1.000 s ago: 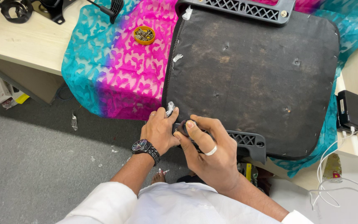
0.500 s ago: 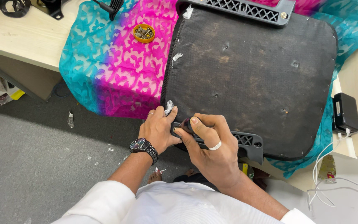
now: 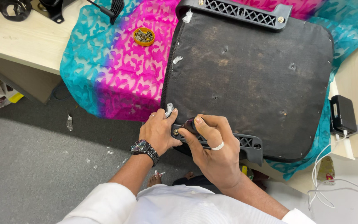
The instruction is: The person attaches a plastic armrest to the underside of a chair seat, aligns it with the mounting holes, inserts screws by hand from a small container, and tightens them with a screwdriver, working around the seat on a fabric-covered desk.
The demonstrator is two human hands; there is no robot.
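1. We see the near bracket [image 3: 228,141], a dark plastic strip with lattice holes, lying along the 6 o'clock edge of the upturned seat base [image 3: 249,79], with a screw at its left end just beside our left thumb.
2. Our right hand [image 3: 212,149] is clenched around a dark tool handle [image 3: 189,124], which stands over the left end of that bracket; the tool's tip is hidden by the hand, so we cannot tell just where it meets the bracket. A white ring sits on one finger.
3. Our left hand [image 3: 158,132] rests at the 7 o'clock corner of the seat base, its fingers pressed against the edge and touching a small scrap of white material [image 3: 169,109]; it presses rather than grasps. A wristwatch [image 3: 143,148] sits on that wrist.
4. A second bracket [image 3: 237,14] of the same kind lies along the 12 o'clock edge of the seat base.
5. The seat base rests on a cloth [image 3: 117,70] patterned in pink and turquoise, spread over the table [image 3: 21,41].
6. At 10 o'clock from the seat base, a small yellow cup of screws [image 3: 143,36] sits on the cloth.
7. At 3 o'clock, a black charger [image 3: 342,114] with white cables lies well apart from our hands.
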